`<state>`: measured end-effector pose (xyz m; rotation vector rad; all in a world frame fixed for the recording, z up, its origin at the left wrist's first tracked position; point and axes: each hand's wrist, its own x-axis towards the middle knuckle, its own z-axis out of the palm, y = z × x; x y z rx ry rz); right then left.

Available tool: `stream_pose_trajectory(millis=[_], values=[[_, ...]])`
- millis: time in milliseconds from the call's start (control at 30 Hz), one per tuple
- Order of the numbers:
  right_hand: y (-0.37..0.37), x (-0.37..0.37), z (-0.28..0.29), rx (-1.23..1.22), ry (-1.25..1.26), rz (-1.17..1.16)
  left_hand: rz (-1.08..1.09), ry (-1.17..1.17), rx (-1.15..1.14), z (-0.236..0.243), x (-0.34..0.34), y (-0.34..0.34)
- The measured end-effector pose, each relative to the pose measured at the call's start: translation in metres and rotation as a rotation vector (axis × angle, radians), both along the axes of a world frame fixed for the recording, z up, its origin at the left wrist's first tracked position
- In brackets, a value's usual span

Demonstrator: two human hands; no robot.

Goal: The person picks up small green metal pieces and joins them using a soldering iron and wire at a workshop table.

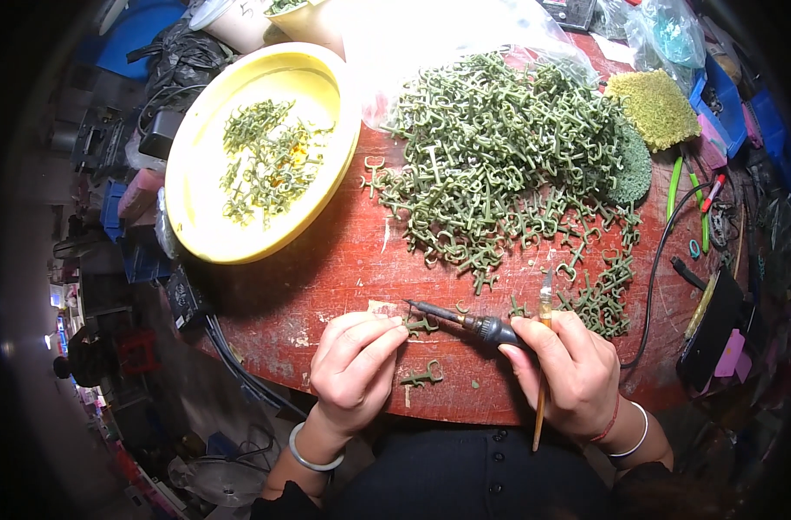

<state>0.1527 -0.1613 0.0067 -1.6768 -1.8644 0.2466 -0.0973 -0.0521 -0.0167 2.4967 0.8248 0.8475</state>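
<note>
Head view — one yellow basin [324,95] held loads of green pieces [255,128]; right hand [570,371] gripped one soldering iron [491,329], one brush [545,305] — left hand [352,364] pinched, couldn't tell what.

Left hand [354,368] pinched; right hand [574,373] curled.

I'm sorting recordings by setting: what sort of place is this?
Probably a workshop: the right hand holds what looks like a soldering iron, a heap of small green parts lies on a red tabletop, and a yellow basin holds similar parts.
</note>
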Motion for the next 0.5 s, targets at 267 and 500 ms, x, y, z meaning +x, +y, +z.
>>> stream_pose_trajectory(millis=[267,500], values=[[0.0012,0.0003,-0.0014,0.043,0.027,-0.015,0.011,-0.002,0.016,0.0014,0.0031,-0.0001],[0.0012,0.0003,-0.0027,0.064,0.041,-0.030,0.012,0.004,0.024,0.0011,0.0023,-0.0003]])
